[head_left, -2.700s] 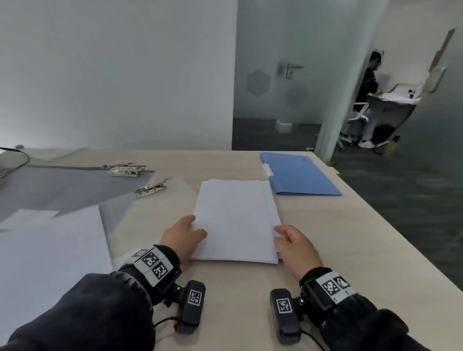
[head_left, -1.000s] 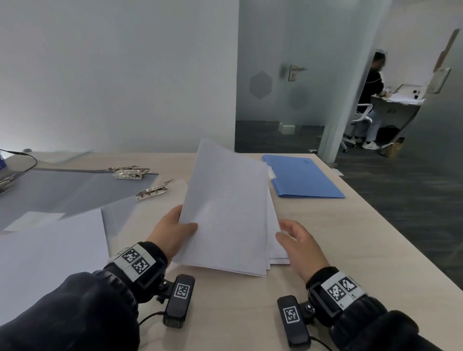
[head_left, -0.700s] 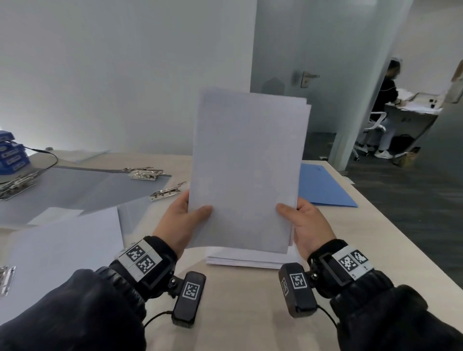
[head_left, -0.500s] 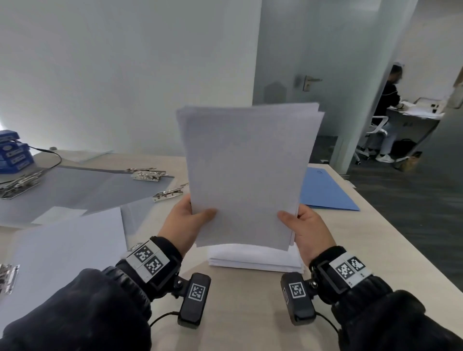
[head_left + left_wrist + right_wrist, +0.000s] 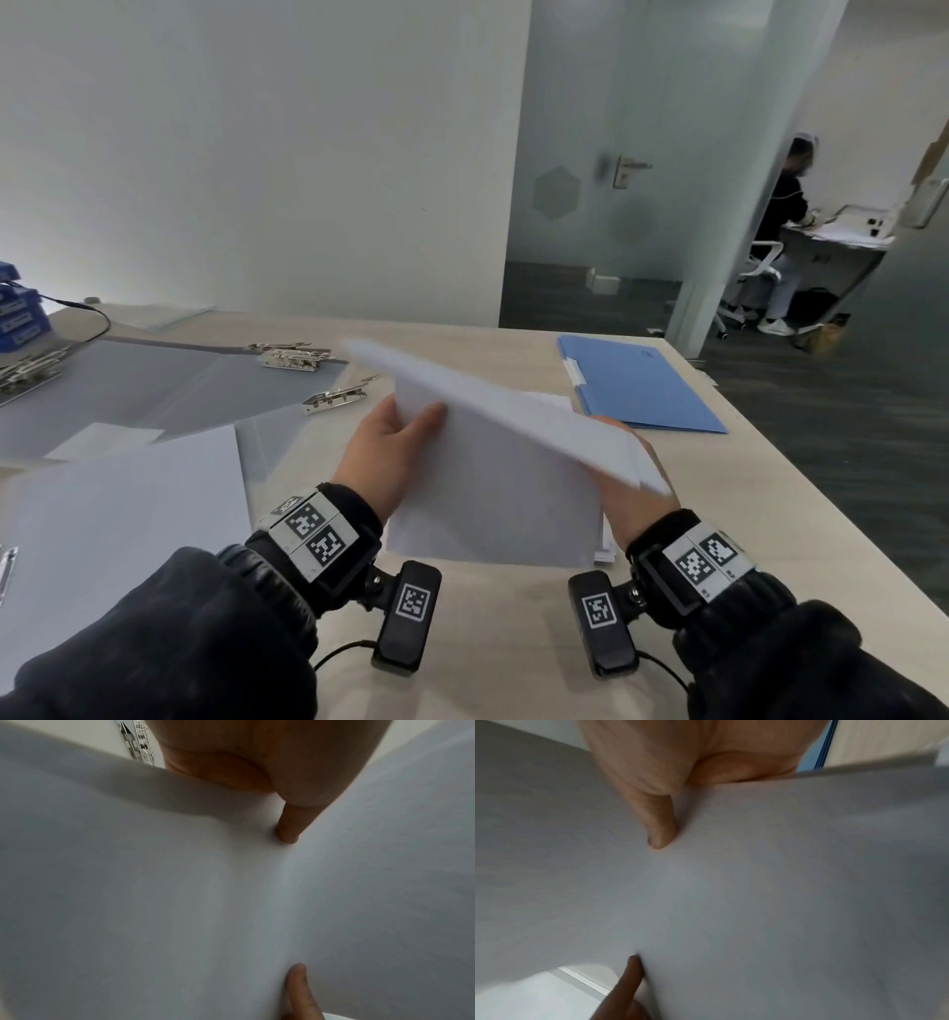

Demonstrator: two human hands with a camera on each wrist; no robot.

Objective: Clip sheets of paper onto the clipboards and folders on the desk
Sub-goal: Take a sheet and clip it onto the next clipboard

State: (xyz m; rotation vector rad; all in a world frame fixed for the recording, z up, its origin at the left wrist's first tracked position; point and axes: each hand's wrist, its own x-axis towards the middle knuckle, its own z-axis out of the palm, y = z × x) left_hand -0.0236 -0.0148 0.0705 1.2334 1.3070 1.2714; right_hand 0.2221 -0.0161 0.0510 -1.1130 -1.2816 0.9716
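Observation:
Both hands hold one bundle of white sheets (image 5: pixel 493 493) tilted above the desk, its top edge slanting down to the right and blurred. My left hand (image 5: pixel 405 437) pinches the left edge with the thumb on the near face. My right hand (image 5: pixel 631 488) grips the right edge and is mostly hidden under the paper. In the left wrist view a thumb (image 5: pixel 290 825) presses the sheets (image 5: pixel 180 902); in the right wrist view a thumb (image 5: pixel 659 825) does the same on the sheets (image 5: pixel 757 882). The rest of the paper stack (image 5: pixel 603 550) lies beneath on the desk.
A blue folder (image 5: pixel 642 385) lies at the far right. Grey open folders (image 5: pixel 154 390) with metal clips (image 5: pixel 292 357) (image 5: pixel 336 398) lie at the left. A paper-covered board (image 5: pixel 118 514) is at the near left. A person sits in the room beyond.
The left hand lifted a bundle off the stack and the right hand joined it. The sheets stood upright before me; now they are turned sideways and tipped lower over the desk.

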